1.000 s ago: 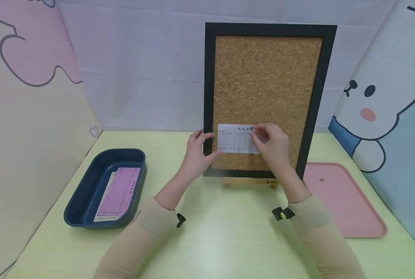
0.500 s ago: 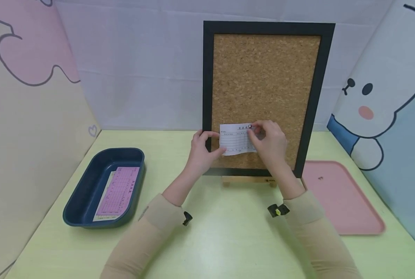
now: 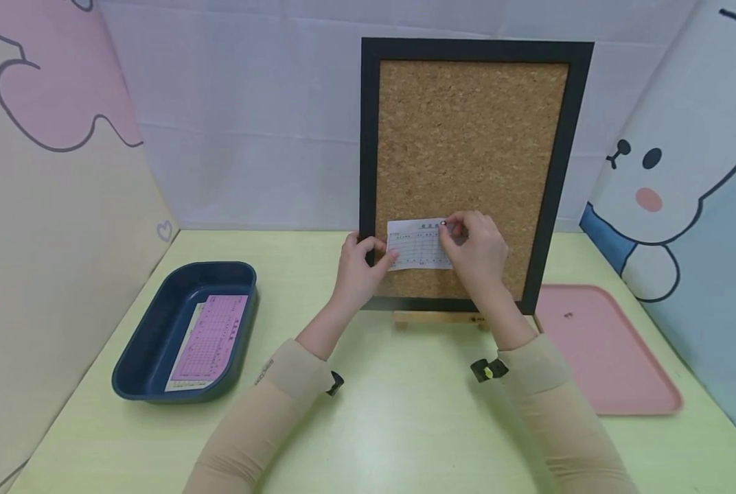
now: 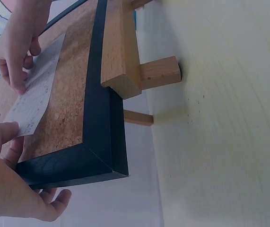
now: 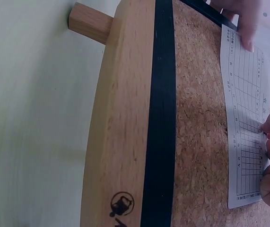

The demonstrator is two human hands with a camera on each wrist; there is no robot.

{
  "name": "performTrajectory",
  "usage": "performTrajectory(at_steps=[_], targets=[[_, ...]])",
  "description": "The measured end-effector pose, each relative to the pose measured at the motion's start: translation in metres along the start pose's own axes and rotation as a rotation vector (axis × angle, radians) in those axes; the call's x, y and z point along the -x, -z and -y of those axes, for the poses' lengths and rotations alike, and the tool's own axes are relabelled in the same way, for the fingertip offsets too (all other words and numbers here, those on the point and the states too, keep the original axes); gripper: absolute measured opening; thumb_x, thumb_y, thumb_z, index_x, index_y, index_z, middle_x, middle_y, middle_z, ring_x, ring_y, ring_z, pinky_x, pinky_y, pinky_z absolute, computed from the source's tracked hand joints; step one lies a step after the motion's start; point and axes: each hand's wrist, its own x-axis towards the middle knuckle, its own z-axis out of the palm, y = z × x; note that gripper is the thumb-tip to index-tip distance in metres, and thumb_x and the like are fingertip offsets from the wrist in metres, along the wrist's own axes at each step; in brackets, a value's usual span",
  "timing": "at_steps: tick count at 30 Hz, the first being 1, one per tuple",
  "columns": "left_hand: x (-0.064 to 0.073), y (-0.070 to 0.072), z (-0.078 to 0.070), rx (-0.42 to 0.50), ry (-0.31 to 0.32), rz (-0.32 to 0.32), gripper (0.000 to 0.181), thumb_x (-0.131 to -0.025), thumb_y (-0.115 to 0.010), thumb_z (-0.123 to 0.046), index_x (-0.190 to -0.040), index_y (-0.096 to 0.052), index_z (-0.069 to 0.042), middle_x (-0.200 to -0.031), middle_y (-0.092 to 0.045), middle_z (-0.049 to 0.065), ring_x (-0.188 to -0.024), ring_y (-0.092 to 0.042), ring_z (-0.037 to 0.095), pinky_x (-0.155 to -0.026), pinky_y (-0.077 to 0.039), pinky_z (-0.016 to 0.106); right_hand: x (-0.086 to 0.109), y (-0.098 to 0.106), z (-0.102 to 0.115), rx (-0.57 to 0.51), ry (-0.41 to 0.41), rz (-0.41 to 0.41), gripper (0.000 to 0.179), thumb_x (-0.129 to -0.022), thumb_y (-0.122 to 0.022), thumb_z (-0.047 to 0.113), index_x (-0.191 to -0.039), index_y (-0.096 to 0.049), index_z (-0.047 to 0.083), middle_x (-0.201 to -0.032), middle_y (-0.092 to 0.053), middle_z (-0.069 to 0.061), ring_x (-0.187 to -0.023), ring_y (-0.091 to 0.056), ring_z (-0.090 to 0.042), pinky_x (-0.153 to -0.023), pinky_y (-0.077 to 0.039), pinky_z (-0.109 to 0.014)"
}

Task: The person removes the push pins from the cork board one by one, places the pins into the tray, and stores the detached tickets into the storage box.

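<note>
A white printed paper form (image 3: 414,243) lies across the lower part of a black-framed corkboard (image 3: 469,137). My left hand (image 3: 357,274) pinches the form's left edge between thumb and index finger, beside the frame; the thumb (image 4: 4,131) shows on the form's front in the left wrist view. With thumb and index finger, my right hand (image 3: 480,254) pinches a small silvery push pin (image 3: 443,223) at the form's upper edge, covering the form's right end in the head view. The pin's tip is hidden. Ruled lines on the form (image 5: 246,113) show in the right wrist view.
The board stands on a wooden easel (image 3: 436,318) on the pale table (image 3: 399,412). On the left, a dark blue tray (image 3: 142,343) holds pink and pale forms (image 3: 210,339). A pink tray (image 3: 627,370) on the right bears small pins (image 3: 568,315).
My left hand has shifted slightly right and its fingers have closed on the form's edge. The form bowed, then flattened a little. My right hand stays at the pin, moving only slightly.
</note>
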Motion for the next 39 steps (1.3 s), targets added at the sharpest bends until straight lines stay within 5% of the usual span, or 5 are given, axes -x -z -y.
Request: performTrajectory(at_steps=[7, 15, 26, 39], targets=[[-0.0004, -0.0016, 0.0045, -0.007, -0.076, -0.051, 0.02, -0.088, -0.067, -0.029, -0.083, -0.061, -0.011, -0.12, -0.045, 0.014, -0.109, -0.047, 0.03, -0.092, -0.041, 0.043, -0.0014, -0.003, 0.0006, 0.044, 0.023, -0.004, 0.013, -0.084, -0.067, 0.019, -0.088, -0.066, 0.007, -0.074, -0.06, -0.006, -0.067, -0.052, -0.021, -0.053, -0.037, -0.032], [-0.0006, -0.0011, 0.0037, -0.001, -0.067, -0.044, 0.021, -0.088, -0.067, -0.029, -0.083, -0.061, -0.01, -0.115, -0.045, 0.013, -0.103, -0.046, 0.028, -0.086, -0.042, 0.04, -0.0039, -0.0056, 0.003, 0.098, 0.085, -0.025, 0.012, -0.083, -0.064, 0.014, -0.084, -0.065, 0.002, -0.07, -0.058, -0.009, -0.06, -0.052, -0.022, -0.049, -0.041, -0.035], [-0.0001, -0.0005, 0.0031, -0.004, -0.045, -0.032, 0.021, -0.089, -0.066, -0.03, -0.084, -0.061, -0.01, -0.116, -0.045, 0.013, -0.104, -0.046, 0.028, -0.085, -0.042, 0.039, -0.0059, -0.0058, 0.004, 0.161, 0.236, -0.049, 0.012, -0.079, -0.065, 0.007, -0.081, -0.061, -0.003, -0.073, -0.06, -0.015, -0.058, -0.058, -0.026, -0.045, -0.047, -0.037], [-0.0005, 0.0001, 0.001, -0.007, -0.015, -0.015, 0.021, -0.089, -0.066, -0.031, -0.085, -0.061, -0.011, -0.132, -0.041, 0.018, -0.129, -0.039, 0.038, -0.104, -0.036, 0.048, -0.0091, -0.0055, -0.0006, 0.149, 0.292, -0.046, 0.011, -0.076, -0.066, 0.004, -0.079, -0.06, -0.005, -0.072, -0.058, -0.015, -0.054, -0.054, -0.024, -0.042, -0.041, -0.033]])
